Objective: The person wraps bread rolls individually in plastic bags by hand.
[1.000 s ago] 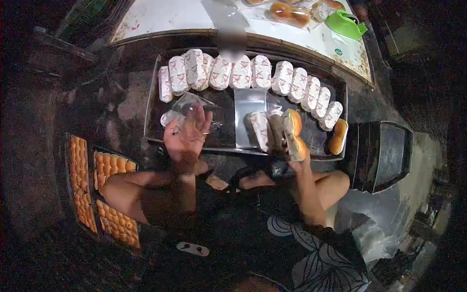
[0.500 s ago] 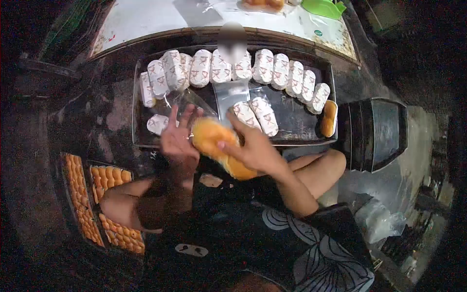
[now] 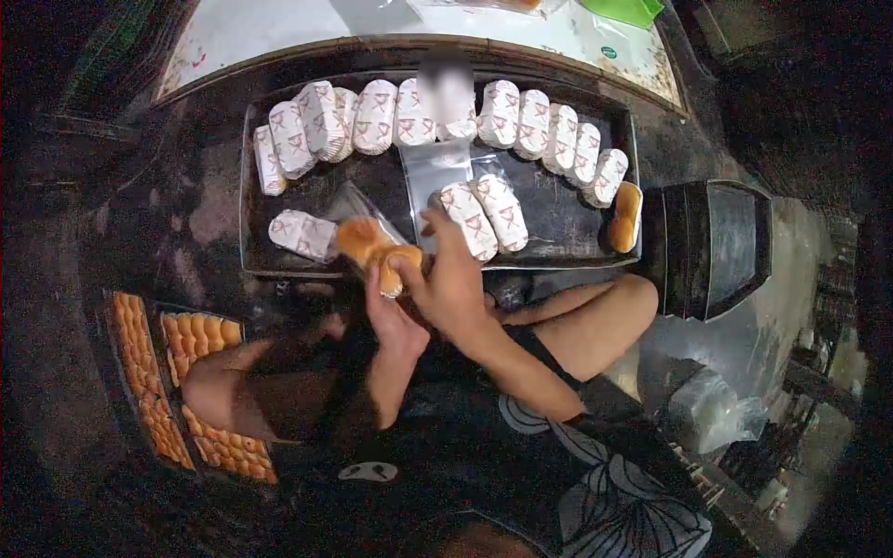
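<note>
Clasping one bun [image 3: 366, 240], both hands [image 3: 456, 298] sit together (the left partly hidden by it).

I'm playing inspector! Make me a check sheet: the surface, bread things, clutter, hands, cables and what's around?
Surface: shallow black rectangular tray, holding rolls and plastic.
Job's things: golden-brown two-lobed bread roll; white paper-wrapped rolls with reddish print, mostly along the tray's far side; flat clear plastic, mid-tray.
Clutter: crumpled clear plastic, at right.
Hands: right hand grips the golden-brown roll; left hand touches it, grip unclear.
Cables: nothing seen.
Surroundings: white-topped table beyond the tray; stacked black containers, right; golden-brown rolls in rows, left.
</note>
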`<state>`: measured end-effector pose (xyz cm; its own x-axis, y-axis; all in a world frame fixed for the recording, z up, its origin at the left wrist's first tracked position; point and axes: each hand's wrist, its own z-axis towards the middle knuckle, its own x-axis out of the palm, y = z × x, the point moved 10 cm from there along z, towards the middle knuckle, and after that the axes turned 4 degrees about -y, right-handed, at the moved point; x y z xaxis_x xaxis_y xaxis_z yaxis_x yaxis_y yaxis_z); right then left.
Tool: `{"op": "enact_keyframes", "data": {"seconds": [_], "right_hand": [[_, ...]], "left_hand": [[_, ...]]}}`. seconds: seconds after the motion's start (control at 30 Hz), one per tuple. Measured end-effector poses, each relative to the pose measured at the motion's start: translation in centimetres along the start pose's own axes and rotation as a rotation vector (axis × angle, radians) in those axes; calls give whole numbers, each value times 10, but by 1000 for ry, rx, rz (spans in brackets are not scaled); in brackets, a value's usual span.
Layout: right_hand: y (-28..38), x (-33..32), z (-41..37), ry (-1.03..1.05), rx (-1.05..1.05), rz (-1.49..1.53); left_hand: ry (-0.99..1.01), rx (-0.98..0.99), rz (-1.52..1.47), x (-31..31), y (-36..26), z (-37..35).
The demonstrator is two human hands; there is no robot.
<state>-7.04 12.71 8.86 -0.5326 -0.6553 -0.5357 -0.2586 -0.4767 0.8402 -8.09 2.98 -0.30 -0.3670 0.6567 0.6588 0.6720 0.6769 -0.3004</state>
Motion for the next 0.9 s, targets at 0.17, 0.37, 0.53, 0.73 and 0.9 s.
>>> {"op": "enact_keyframes", "data": {"seconds": [0.17,0.37,0.53,0.73,0.9], "right_hand": [[-5,17,-4,326,27,2],[48,-4,-22,-79,-378,-12],[56,-11,-37,-192,-460,144],[34,10,-23,-63,-382,92],[8,-12,-16,-163,-60,181]], "left_hand": [[110,-25,-16,-10,-11,4],[459,172,144,35,-33,-2],[352,317,148,26,-70,10],[397,339,275,44,-54,-3],[265,113,159,12,-30,-4]]}}
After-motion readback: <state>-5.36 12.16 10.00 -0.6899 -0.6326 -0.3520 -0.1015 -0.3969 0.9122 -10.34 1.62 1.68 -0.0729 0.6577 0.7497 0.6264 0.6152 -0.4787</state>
